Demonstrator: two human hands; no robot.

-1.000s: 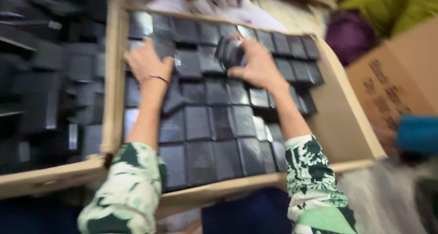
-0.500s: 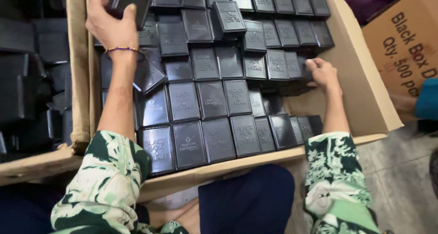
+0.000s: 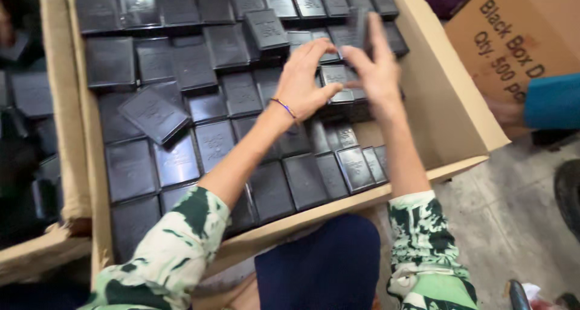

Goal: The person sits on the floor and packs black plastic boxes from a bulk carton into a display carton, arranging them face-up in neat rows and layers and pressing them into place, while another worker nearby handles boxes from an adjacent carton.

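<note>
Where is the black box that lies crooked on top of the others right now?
In the head view the crooked black box lies on the packed rows at the left of the cardboard carton, left of the left hand.

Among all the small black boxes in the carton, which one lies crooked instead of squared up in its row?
The black box at the carton's left side, lying skewed like a diamond on top of its neighbours; the rest sit mostly square in rows.

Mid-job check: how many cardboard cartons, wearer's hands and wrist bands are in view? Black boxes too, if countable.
Cardboard cartons: 3 (middle carton, left carton, printed carton)
Wearer's hands: 2 (left hand, right hand)
Wrist band: 1
Black boxes: dozens, too many to count
Total counted: 6
</note>
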